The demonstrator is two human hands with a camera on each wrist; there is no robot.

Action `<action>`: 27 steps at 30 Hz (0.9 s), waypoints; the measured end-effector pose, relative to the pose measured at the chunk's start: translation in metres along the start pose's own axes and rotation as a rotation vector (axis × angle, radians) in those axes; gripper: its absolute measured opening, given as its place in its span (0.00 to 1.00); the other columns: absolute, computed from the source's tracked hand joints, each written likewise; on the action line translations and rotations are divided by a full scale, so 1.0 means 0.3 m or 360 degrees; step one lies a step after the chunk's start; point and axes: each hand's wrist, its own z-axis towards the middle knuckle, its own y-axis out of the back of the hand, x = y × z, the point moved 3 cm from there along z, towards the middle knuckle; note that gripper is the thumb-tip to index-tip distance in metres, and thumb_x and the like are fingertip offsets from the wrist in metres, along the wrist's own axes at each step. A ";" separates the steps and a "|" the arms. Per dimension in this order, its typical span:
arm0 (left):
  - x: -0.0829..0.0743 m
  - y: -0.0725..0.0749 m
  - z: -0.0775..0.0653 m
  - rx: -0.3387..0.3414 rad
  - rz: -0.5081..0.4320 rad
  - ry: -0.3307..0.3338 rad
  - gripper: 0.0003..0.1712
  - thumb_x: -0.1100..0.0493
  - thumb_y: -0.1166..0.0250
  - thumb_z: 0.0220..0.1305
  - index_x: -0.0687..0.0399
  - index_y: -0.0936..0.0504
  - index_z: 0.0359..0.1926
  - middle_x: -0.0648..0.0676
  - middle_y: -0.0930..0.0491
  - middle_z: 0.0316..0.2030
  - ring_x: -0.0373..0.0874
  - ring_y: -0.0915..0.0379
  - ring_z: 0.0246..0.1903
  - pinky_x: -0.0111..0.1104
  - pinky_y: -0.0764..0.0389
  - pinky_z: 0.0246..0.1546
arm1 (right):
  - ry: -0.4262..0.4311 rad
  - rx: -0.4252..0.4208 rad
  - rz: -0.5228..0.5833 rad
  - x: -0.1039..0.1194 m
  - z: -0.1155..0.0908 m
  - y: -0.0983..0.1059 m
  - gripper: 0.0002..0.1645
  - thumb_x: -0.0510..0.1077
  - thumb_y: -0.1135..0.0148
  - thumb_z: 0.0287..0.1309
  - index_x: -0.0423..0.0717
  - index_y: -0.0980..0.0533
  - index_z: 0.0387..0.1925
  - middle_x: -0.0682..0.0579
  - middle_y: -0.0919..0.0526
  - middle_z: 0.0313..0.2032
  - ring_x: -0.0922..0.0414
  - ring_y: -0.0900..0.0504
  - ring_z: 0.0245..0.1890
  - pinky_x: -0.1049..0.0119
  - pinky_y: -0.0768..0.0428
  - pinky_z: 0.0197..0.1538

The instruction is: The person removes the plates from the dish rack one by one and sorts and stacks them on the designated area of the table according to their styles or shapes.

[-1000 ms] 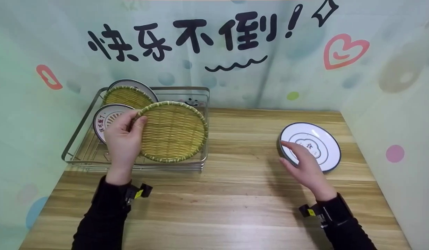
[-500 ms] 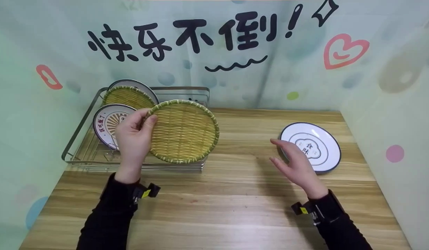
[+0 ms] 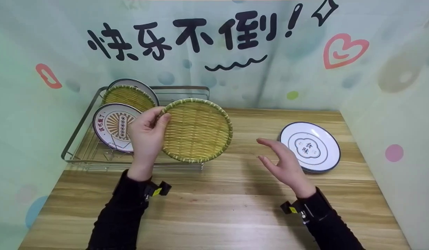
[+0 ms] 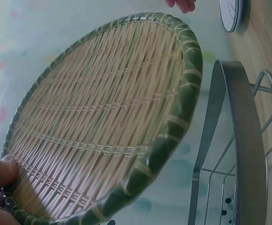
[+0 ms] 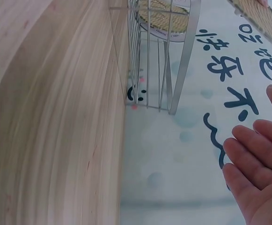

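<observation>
My left hand [image 3: 147, 137] pinches the left rim of a round woven bamboo tray [image 3: 197, 130], thumb on the front face. The tray is raised, tilted toward me, and overlaps the right end of the wire rack in the head view. In the left wrist view the thumb [image 4: 2, 171] presses on its green-bound rim. My right hand [image 3: 283, 163] hovers over the table with fingers extended and holds nothing. Beyond it on the right lies a white plate [image 3: 325, 154] with a dark blue rim and printed characters. The right wrist view shows the right palm [image 5: 262, 173] bare.
A metal wire rack [image 3: 75, 160] stands at the back left. In it lean a white plate with an orange print [image 3: 102, 132], another woven tray [image 3: 126, 97] and a further plate [image 3: 145, 86] behind. Printed cloth [image 3: 235, 80] walls the wooden table [image 3: 214, 215] at the back and sides.
My left hand has carried the woven tray to the right, partly past the rack. My right hand has moved left, away from the white plate, toward the tray.
</observation>
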 end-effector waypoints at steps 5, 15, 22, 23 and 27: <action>-0.001 -0.026 -0.007 0.0017 0.0005 0.0026 0.06 0.73 0.32 0.58 0.72 0.16 0.37 0.59 0.16 0.30 0.36 0.26 0.26 0.24 0.23 0.28 | 0.0040 -0.0004 0.0042 0.026 0.015 -0.019 0.28 0.35 0.32 0.57 0.37 0.26 0.60 0.46 0.20 0.58 0.47 0.23 0.58 0.64 0.31 0.65; -0.005 -0.075 -0.024 0.0026 -0.0074 0.0111 0.06 0.73 0.32 0.58 0.72 0.16 0.38 0.61 0.16 0.31 0.37 0.24 0.28 0.26 0.21 0.32 | 0.0095 -0.0005 0.0145 0.071 0.046 -0.042 0.28 0.34 0.32 0.58 0.37 0.26 0.60 0.46 0.19 0.57 0.49 0.21 0.56 0.62 0.27 0.63; -0.003 -0.114 -0.038 0.0076 -0.0139 0.0093 0.06 0.73 0.32 0.59 0.72 0.16 0.38 0.57 0.17 0.29 0.38 0.28 0.25 0.25 0.25 0.26 | 0.0095 -0.0033 0.0325 0.100 0.061 -0.055 0.28 0.28 0.34 0.56 0.32 0.27 0.60 0.41 0.18 0.52 0.47 0.17 0.47 0.61 0.18 0.53; -0.002 -0.119 -0.040 0.0085 -0.0148 0.0086 0.06 0.73 0.33 0.59 0.72 0.16 0.38 0.57 0.17 0.29 0.38 0.29 0.25 0.25 0.26 0.26 | 0.0089 -0.0034 0.0367 0.103 0.063 -0.057 0.28 0.27 0.35 0.57 0.32 0.28 0.60 0.41 0.18 0.51 0.48 0.16 0.46 0.61 0.17 0.51; -0.003 -0.143 -0.050 0.0118 -0.0179 0.0076 0.05 0.73 0.33 0.59 0.73 0.17 0.37 0.58 0.18 0.28 0.37 0.29 0.24 0.25 0.25 0.26 | 0.0077 -0.0072 0.0405 0.132 0.073 -0.051 0.24 0.25 0.36 0.56 0.32 0.26 0.56 0.43 0.16 0.46 0.50 0.15 0.42 0.59 0.15 0.47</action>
